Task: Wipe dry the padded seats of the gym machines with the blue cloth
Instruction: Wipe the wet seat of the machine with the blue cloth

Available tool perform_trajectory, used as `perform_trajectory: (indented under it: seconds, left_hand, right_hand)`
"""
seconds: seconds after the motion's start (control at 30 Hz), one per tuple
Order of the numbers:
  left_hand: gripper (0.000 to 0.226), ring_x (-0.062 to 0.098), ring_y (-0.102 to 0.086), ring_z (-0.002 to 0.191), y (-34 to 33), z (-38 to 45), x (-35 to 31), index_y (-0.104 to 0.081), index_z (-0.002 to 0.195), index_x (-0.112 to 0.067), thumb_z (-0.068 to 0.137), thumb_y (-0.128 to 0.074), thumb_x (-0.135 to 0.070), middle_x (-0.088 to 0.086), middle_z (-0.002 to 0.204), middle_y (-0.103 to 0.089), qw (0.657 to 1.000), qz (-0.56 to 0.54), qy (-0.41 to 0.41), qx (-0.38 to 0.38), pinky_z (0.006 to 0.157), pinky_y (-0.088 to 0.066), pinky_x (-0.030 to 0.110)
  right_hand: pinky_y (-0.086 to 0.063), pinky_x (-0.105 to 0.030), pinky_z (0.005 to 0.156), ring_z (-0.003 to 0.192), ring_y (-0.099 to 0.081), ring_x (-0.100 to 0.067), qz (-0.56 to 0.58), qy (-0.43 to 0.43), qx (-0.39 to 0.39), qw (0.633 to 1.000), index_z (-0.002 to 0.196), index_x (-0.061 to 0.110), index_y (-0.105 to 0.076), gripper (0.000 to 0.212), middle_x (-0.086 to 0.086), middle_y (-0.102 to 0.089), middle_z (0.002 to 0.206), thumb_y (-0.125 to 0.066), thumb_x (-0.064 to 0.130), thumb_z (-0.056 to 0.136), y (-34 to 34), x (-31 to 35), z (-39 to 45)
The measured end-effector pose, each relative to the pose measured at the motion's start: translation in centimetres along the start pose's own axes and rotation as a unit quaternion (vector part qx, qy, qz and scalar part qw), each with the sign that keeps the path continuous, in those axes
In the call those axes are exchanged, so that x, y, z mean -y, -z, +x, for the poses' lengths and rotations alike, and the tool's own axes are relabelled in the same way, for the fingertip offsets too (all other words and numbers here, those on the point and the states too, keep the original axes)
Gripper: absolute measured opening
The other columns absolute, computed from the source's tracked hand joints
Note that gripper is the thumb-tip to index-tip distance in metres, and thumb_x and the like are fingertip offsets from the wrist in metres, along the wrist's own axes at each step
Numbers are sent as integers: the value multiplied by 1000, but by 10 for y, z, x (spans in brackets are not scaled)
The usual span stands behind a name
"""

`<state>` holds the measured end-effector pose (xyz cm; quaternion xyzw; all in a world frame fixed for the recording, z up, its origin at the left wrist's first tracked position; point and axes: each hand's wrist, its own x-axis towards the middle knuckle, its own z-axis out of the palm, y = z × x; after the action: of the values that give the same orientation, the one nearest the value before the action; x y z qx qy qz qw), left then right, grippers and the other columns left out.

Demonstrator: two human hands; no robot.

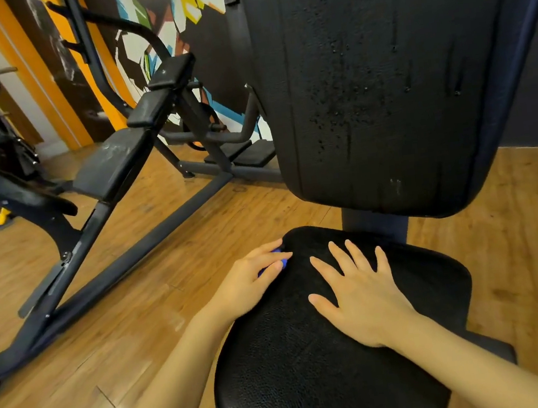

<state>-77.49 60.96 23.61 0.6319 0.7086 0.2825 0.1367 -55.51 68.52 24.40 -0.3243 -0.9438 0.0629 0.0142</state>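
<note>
Blue cloth [276, 263] peeks out, bunched in my left hand [253, 281], whose fingers curl around it at the black padded seat's [313, 366] ten o'clock edge. At two o'clock from it, my right hand [361, 294] lies flat, fingers spread, on the seat. A droplet-speckled backrest [382, 90] rises at twelve o'clock.

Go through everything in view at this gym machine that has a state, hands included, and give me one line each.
Left hand: curled round the blue cloth, at the seat's far left edge.
Blue cloth: bunched, mostly hidden under the fingers.
Right hand: flat, fingers spread, resting on the seat.
Padded seat: no droplets visible.
Backrest pad: upright, wet, beaded with droplets and run marks.
</note>
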Motion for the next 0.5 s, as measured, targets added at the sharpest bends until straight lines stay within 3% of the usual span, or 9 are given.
perform_trajectory:
  seconds: [0.17, 0.27, 0.37, 0.43, 0.5]
  left_hand:
    - [31, -8, -29, 136, -1, -25, 3, -59, 129, -35, 102, -45, -29, -19, 148, -36, 1000, -22, 10, -2, 104, -19, 2]
    - [34, -1, -28, 138, -1, -9, 1, -53, 135, -34, 103, -42, -28, -9, 149, -35, 1000, -20, 18, 10, 110, -20, 12]
    - [38, 8, -27, 141, -2, 18, -5, -47, 141, -31, 104, -42, -26, -2, 153, -33, 999, -31, 37, -8, 117, -20, 28]
    - [38, 12, -26, 143, -5, 34, -8, -47, 142, -29, 104, -41, -25, 0, 154, -33, 997, -43, 58, -21, 115, -17, 28]
    - [37, 13, -27, 143, -6, 43, -8, -48, 141, -28, 105, -40, -26, -1, 154, -35, 995, -65, 78, -22, 112, -17, 24]
  right_hand:
    - [5, -59, 117, 150, 12, -27, -9, 2, -2, 1000, 154, 37, 4, 92, -4, 8, 164, 14, 71, 69, -3, 1, 1]
    - [6, -59, 117, 150, 13, -27, -3, -2, -2, 1000, 154, 37, 4, 78, -4, 8, 164, 1, 72, 84, -3, 1, 2]
    - [6, -59, 117, 150, 12, -27, 3, 2, -4, 1000, 154, 38, 3, 88, -4, 7, 164, 10, 72, 73, -3, 1, 2]
    - [6, -59, 117, 150, 11, -27, 4, 3, -3, 1000, 154, 38, 2, 92, -4, 7, 164, 12, 72, 69, -3, 1, 1]
    - [5, -59, 118, 150, 11, -27, 3, 0, 1, 1000, 154, 37, 1, 82, -4, 6, 164, 3, 73, 81, -1, 1, 1]
